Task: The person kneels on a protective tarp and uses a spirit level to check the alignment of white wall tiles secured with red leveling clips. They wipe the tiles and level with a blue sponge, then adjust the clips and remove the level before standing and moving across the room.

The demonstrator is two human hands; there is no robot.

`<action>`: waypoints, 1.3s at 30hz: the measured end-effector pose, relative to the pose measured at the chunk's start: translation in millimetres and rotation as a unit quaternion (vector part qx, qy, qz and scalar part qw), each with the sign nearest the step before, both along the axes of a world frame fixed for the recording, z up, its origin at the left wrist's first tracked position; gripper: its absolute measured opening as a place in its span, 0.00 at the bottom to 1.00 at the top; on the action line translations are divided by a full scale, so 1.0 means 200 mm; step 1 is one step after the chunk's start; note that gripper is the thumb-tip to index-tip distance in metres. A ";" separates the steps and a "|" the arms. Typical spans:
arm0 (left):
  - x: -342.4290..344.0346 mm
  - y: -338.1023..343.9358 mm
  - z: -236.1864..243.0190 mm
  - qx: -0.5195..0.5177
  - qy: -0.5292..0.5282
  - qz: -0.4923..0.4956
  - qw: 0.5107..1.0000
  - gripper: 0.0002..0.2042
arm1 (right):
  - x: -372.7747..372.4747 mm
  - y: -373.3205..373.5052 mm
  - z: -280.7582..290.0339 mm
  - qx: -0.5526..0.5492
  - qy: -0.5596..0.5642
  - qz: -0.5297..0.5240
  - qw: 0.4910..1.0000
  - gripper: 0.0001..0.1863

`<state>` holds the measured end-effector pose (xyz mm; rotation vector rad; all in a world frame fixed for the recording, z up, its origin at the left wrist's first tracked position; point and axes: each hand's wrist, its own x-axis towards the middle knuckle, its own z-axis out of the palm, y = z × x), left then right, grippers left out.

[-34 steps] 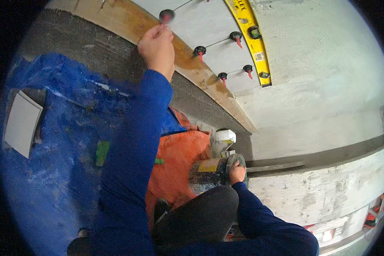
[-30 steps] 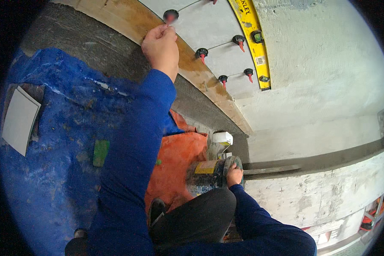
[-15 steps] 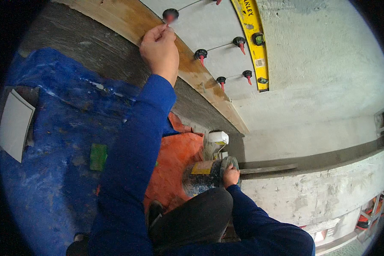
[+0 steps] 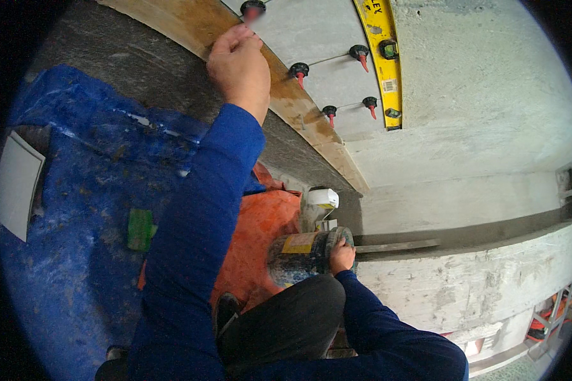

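My left hand [image 4: 241, 60] is raised to the wall, fingers pinched on the red handle of a black tile leveling clip [image 4: 253, 11], which looks blurred. Several similar clips [image 4: 299, 73] sit along the joints of pale grey tiles [image 4: 308, 32], above a stained wooden board [image 4: 305, 114]. A yellow spirit level [image 4: 382, 76] lies along the tiles' other edge. My right hand [image 4: 342, 257] grips the rim of a grimy dark bucket [image 4: 295, 260] with a yellow label, low at the centre right, beside my bent knee.
Blue tarp [image 4: 82, 267] covers the left floor, bearing loose white tiles [image 4: 19, 184] and a green piece [image 4: 140, 228]; orange sheeting [image 4: 248, 228] lies centrally. A white container [image 4: 321, 198] stands by the bucket. A concrete ledge [image 4: 464, 279] with a long strip [image 4: 407, 245] runs right, near a ladder [image 4: 546, 314].
The view has shifted a little, so the bucket and tarp sit slightly further left and higher. My left hand keeps its pinch at the clip; my right hand stays on the bucket rim.
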<state>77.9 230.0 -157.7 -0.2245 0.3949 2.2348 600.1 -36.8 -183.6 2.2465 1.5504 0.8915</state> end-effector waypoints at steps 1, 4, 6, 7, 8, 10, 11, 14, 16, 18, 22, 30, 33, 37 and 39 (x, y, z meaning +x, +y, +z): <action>0.00 0.00 0.00 -0.002 0.011 -0.002 1.000 0.12 | 0.00 0.00 0.00 0.009 0.010 0.004 1.000 0.23; 0.00 -0.01 0.00 -0.008 0.037 0.005 0.999 0.12 | -0.03 0.00 0.00 0.041 0.040 -0.017 0.998 0.24; 0.01 0.00 -0.01 -0.011 0.047 0.020 0.999 0.13 | -0.05 0.00 0.00 0.043 0.036 -0.024 0.998 0.25; 0.01 0.00 -0.01 -0.016 0.053 0.024 0.998 0.13 | -0.06 0.00 0.00 0.051 0.037 -0.038 0.997 0.25; 0.01 0.01 -0.01 -0.022 0.059 0.029 0.998 0.12 | -0.06 0.00 0.00 0.041 0.040 -0.031 0.998 0.26; 0.02 0.01 -0.01 -0.027 0.072 0.031 0.997 0.13 | -0.08 0.01 0.01 0.039 0.047 -0.043 0.997 0.26; 0.03 0.01 -0.01 -0.026 0.078 0.029 0.996 0.13 | -0.08 0.01 0.01 0.030 0.050 -0.036 0.998 0.25; 0.04 -0.02 -0.01 -0.072 0.162 0.045 0.983 0.16 | -0.08 0.01 0.02 0.010 0.030 -0.026 0.999 0.22; 0.05 -0.04 -0.01 -0.138 0.259 0.081 0.952 0.18 | -0.08 0.00 0.03 -0.029 -0.021 -0.017 0.999 0.20; 0.08 -0.06 -0.01 -0.218 0.376 0.136 0.891 0.19 | -0.07 -0.01 0.03 -0.007 -0.002 0.001 1.000 0.18; 0.12 -0.07 -0.04 -0.200 0.431 0.117 0.872 0.23 | -0.07 -0.01 0.02 -0.019 -0.022 -0.010 1.000 0.20; -0.06 -0.08 -0.09 -0.317 0.491 0.151 0.797 0.31 | -0.03 0.01 0.00 0.073 0.074 -0.041 0.994 0.28; -0.09 -0.05 -0.01 -0.463 0.476 0.341 0.665 0.17 | 0.01 0.01 -0.01 0.063 0.072 -0.029 0.995 0.28; -0.05 -0.12 -0.11 -0.351 0.663 0.116 0.651 0.37 | 0.02 0.00 -0.02 0.091 0.066 -0.030 0.993 0.28; -0.02 -0.13 -0.16 -0.333 0.686 0.096 0.640 0.39 | 0.02 0.00 -0.02 0.068 0.072 -0.014 0.995 0.27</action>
